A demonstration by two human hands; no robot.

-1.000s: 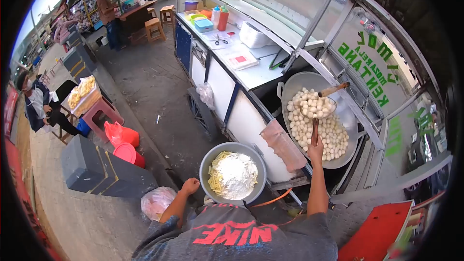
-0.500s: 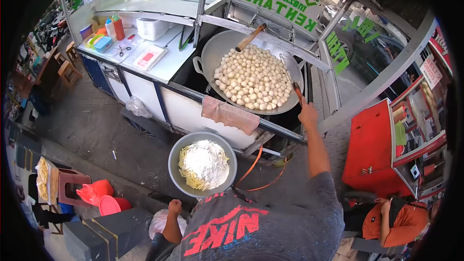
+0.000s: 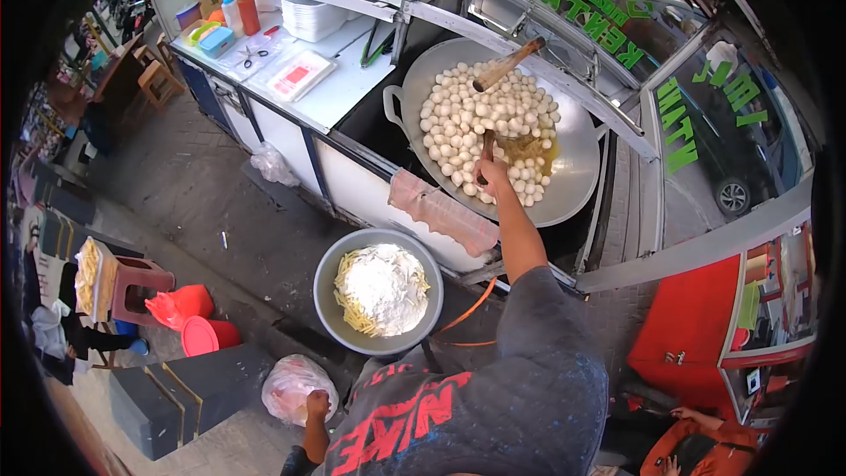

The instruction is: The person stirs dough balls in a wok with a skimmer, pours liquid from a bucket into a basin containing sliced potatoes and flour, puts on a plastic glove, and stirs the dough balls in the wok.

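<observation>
My right hand (image 3: 495, 178) is closed round the wooden handle of a ladle (image 3: 488, 145), whose head is among the pale round balls (image 3: 449, 119) in a large metal wok (image 3: 577, 181). Yellowish oil (image 3: 533, 148) shows to the right of the balls. A second wooden handle (image 3: 509, 65) slants over the wok's far side. Down at the lower left, my left hand (image 3: 318, 403) is closed in front of a pinkish plastic bag (image 3: 295, 385); whether it holds anything is hidden. A grey basin (image 3: 326, 300) of pale strips and white powder (image 3: 384, 286) stands between my hands.
A pink cloth (image 3: 441, 211) hangs on the cart's edge. On the counter (image 3: 330, 106) are bottles, scissors and white trays (image 3: 313, 18). Dark blocks (image 3: 189, 397) and a red bucket (image 3: 210, 336) stand at left. A person in orange (image 3: 705, 445) is at lower right.
My right hand has moved left with the ladle, from the wok's right side into the balls. Oil now shows where balls lay. The view has shifted, and my left hand is lower.
</observation>
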